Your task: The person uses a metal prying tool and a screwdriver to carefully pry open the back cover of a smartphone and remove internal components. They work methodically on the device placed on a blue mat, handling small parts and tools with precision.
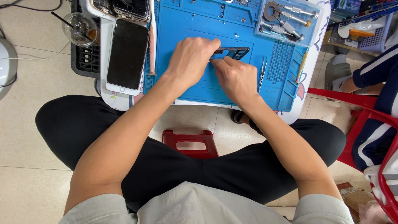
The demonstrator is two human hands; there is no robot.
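Head view: left hand [191, 58] is pressing down on a thin dark phone frame [234, 52] at mat [195, 25] centre, right hand [235, 76] is pinching its 6 o'clock edge, tool unclear; frame likely light, rigid, fragile, best gripped by its side rails.

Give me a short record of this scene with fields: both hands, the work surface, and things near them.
left hand: pressing on the phone frame
right hand: fingertips at the frame's near edge
surface: blue mat on a small white table
left of mat: dark phone, face up
right of hands: tweezers
far right corner: clear tool tray
far left: plastic cup
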